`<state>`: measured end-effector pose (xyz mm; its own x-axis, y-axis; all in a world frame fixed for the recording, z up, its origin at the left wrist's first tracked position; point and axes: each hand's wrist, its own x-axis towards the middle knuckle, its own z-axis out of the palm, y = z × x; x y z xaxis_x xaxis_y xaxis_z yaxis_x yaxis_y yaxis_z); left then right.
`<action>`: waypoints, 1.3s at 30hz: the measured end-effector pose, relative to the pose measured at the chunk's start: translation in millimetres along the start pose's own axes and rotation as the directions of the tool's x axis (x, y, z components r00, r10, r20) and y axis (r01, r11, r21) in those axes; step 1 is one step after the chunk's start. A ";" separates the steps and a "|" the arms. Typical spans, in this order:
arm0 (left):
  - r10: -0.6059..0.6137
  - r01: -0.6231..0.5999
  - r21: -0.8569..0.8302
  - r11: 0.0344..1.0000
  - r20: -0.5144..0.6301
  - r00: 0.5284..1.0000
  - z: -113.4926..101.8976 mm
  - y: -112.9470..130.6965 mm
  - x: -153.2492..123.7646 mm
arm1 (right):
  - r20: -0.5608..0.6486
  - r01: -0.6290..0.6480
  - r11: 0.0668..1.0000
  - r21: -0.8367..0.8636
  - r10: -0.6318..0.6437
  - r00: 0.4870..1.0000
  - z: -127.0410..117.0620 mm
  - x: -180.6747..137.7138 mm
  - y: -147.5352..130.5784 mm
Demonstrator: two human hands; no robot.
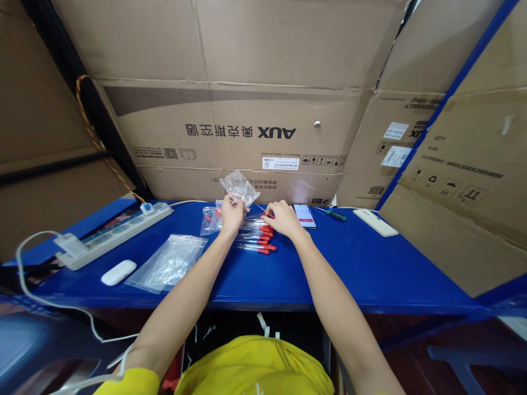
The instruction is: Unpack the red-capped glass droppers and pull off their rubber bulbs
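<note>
My left hand (233, 213) is closed on a clear plastic bag (239, 187), which stands up above the fingers. To its right, my right hand (283, 217) has its fingers curled down, with a dropper's red bulb (270, 214) at the fingertips. Its thin clear tube appears to point towards the bag. Below and between my hands lies a row of several clear droppers (252, 237) with red bulbs, bulbs facing right. Another small clear bag (211, 218) with red pieces in it rests just left of my left hand, partly hidden by it.
Flat clear bags (171, 260) lie on the blue table (263, 282), beside a white earbud case (118, 272). A power strip (123, 231) runs along the left. Behind my right hand are a lit phone (304, 216), a green-handled screwdriver (335, 214) and a white phone (375, 222). Cardboard (230, 109) walls the back.
</note>
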<state>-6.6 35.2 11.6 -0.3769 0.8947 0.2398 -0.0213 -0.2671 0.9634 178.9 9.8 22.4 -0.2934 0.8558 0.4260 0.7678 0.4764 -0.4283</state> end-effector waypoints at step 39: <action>0.690 -0.746 0.426 0.512 0.313 0.652 -17.6 32.4 -14.2 | -0.222 0.073 0.721 0.689 0.114 0.968 7.2 12.2 -3.2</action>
<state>-18.2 7.6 37.3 0.0293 0.5114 0.8589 0.6647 -0.6517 0.3653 168.7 20.2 23.2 -0.0696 0.8384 0.5405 0.1394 0.5447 -0.8270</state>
